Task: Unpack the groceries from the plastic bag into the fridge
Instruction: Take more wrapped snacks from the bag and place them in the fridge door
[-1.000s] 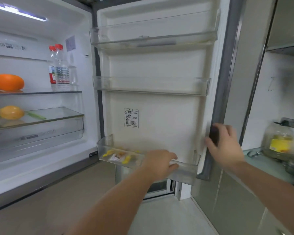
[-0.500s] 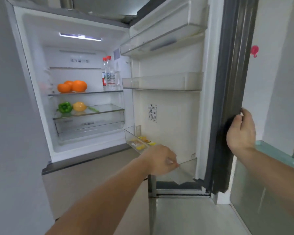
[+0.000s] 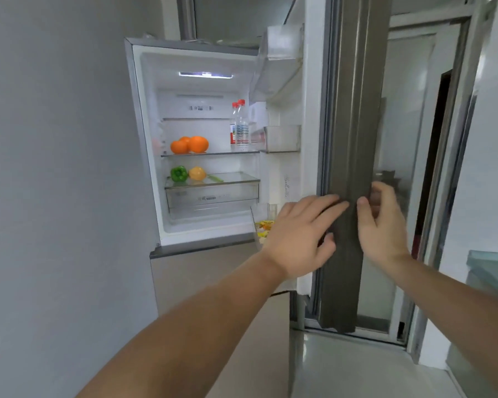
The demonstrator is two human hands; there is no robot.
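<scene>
Hands, left [image 3: 301, 237] and right [image 3: 381, 222], seemingly grip fridge door [image 3: 348, 139] edge.

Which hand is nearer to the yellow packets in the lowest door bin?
Left. The left hand is right beside the yellow packets, touching the door's inner side. The right hand grips the fridge door edge, farther right.

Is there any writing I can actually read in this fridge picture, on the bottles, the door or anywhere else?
None reads clearly.
Bottle labels: print too small and blurred.
Control panel on the back wall: marks only, unreadable.
Drawer front: a small label, blurred.
Door's inner side: a sticker seen edge-on, illegible.
Yellow packets in the door's lowest bin: dark print, too blurred.
</scene>
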